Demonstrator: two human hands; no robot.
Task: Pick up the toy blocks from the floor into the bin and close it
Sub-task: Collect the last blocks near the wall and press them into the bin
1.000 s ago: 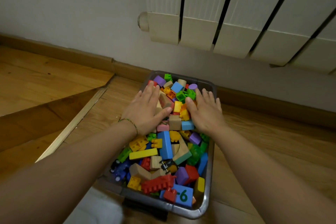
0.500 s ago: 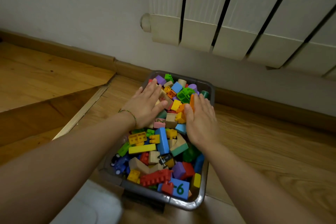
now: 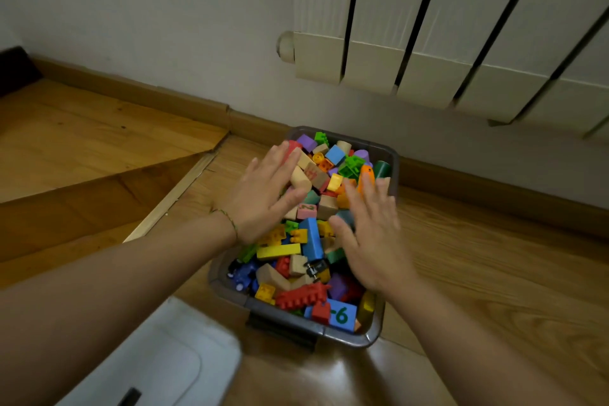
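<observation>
Bin (image 3: 371,338): grey plastic, sitting on the wooden floor (image 3: 494,260) close to the skirting board (image 3: 164,99), under the white radiator (image 3: 428,43). No lid is sitting on it.

Toy blocks (image 3: 311,237): they are filling the bin to above its rim, mixed plastic bricks and wooden shapes. A long yellow block (image 3: 278,250) is lying across the middle, a red brick (image 3: 303,297) is lying near the front, and a blue block marked 6 (image 3: 342,315) is sitting against the near wall. No loose blocks are showing on the floor around the bin.

Left hand (image 3: 263,194): you are laying it flat on the far left of the heap, fingers straight and slightly spread, gripping nothing. A thin green bracelet (image 3: 230,224) is circling the wrist.

Right hand (image 3: 372,241): you are spreading it flat over the right side of the pile, fingers straight, holding nothing. It is slightly blurred; I cannot tell whether the palm is touching the blocks. An orange piece (image 3: 366,180) is poking up just past the fingertips.

A white plastic panel (image 3: 158,359) is lying on the floor beside the bin's near left corner.
</observation>
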